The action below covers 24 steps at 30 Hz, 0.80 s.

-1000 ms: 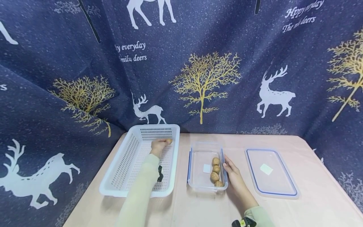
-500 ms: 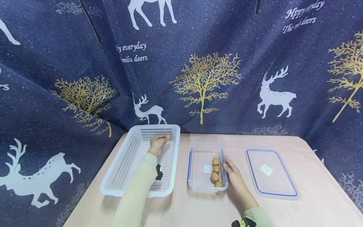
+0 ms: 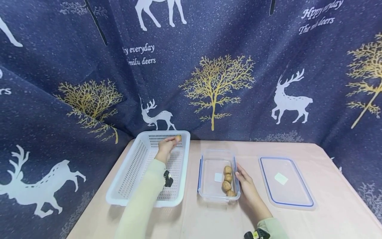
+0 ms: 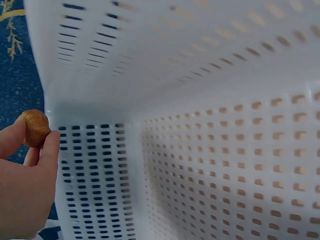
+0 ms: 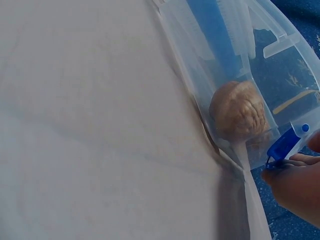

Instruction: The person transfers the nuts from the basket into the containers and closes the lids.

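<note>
My left hand [image 3: 166, 146] pinches a walnut [image 3: 178, 138] between thumb and fingertips, over the far end of the white plastic basket [image 3: 185, 172]. In the left wrist view, the walnut [image 4: 35, 128] shows near the basket's rim, beside the slotted wall. My right hand [image 3: 247, 186] holds the right side of a clear food container [image 3: 209, 192], its thumb at the rim and fingers along the outside wall. Several walnuts [image 3: 226, 186] stand in a row inside, against that right wall. In the right wrist view, the fingers are by a blue clip [image 5: 285, 144], close to a walnut [image 5: 239, 110].
A clear lid [image 3: 290, 192] with a blue seal and a pale square label lies to the right. The pale table [image 3: 215, 219] backs onto a dark blue cloth [image 3: 167, 79] printed with deer and trees. The basket's raised walls surround the left hand's area.
My left hand has risen with the walnut toward the basket's far rim. The right hand, the container and the walnuts in it stay in place.
</note>
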Motion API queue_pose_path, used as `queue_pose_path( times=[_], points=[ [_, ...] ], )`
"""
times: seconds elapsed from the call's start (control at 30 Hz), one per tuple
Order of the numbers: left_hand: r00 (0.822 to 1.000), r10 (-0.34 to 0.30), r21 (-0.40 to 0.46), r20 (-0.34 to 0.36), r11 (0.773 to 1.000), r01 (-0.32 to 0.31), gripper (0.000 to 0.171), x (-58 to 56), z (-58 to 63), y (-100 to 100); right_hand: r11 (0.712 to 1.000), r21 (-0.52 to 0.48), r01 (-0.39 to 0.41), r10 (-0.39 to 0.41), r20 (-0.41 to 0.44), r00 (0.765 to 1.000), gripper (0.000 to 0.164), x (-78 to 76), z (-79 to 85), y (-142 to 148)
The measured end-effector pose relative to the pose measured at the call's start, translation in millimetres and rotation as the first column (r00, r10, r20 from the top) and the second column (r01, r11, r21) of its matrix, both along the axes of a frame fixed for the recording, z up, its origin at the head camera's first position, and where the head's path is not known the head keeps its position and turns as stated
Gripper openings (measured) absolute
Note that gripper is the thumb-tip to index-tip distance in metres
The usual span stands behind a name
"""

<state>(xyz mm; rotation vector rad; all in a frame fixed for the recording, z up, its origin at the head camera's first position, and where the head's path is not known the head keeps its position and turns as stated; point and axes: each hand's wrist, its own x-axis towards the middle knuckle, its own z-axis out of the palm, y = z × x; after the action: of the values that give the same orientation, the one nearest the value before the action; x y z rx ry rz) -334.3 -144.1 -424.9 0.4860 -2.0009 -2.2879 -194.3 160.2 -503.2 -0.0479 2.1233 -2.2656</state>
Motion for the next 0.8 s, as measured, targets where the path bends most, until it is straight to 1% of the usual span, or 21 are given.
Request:
queue_pose_path(
  times=[0.17,0.3,0.43,0.47,0.63,0.8],
  points=[
    [1.0,-0.011,0.052,0.0,0.999,0.011,0.037,1.9,6.6,2,1.0,0.002,-0.004,0.003,0.009,1.0,0.051,-0.2,-0.3,1],
    [1.0,-0.015,0.087,-0.025,0.996,0.017,0.038,3.6,11.5,5,1.0,0.003,-0.016,0.016,0.023,1.0,0.052,-1.0,-0.1,1],
    [0.999,-0.02,0.101,-0.042,0.995,0.024,0.037,7.1,16.3,9,1.0,0.011,-0.016,0.016,0.034,0.999,0.052,-2.0,0.4,1],
    [0.999,-0.025,0.095,-0.047,0.995,0.03,0.037,8.0,17.5,10,1.0,0.013,-0.014,0.013,0.035,0.999,0.052,-2.1,0.8,1],
    [0.994,-0.058,0.12,-0.089,0.99,0.068,0.038,13.5,25.9,17,1.0,0.017,-0.004,0.003,0.022,1.0,0.052,-2.7,2.2,0],
    [0.987,-0.085,0.151,-0.138,0.983,0.106,0.039,22.3,37.8,29,1.0,-0.015,-0.002,0.002,0.019,1.0,0.052,-0.6,3.4,-1]
  ],
)
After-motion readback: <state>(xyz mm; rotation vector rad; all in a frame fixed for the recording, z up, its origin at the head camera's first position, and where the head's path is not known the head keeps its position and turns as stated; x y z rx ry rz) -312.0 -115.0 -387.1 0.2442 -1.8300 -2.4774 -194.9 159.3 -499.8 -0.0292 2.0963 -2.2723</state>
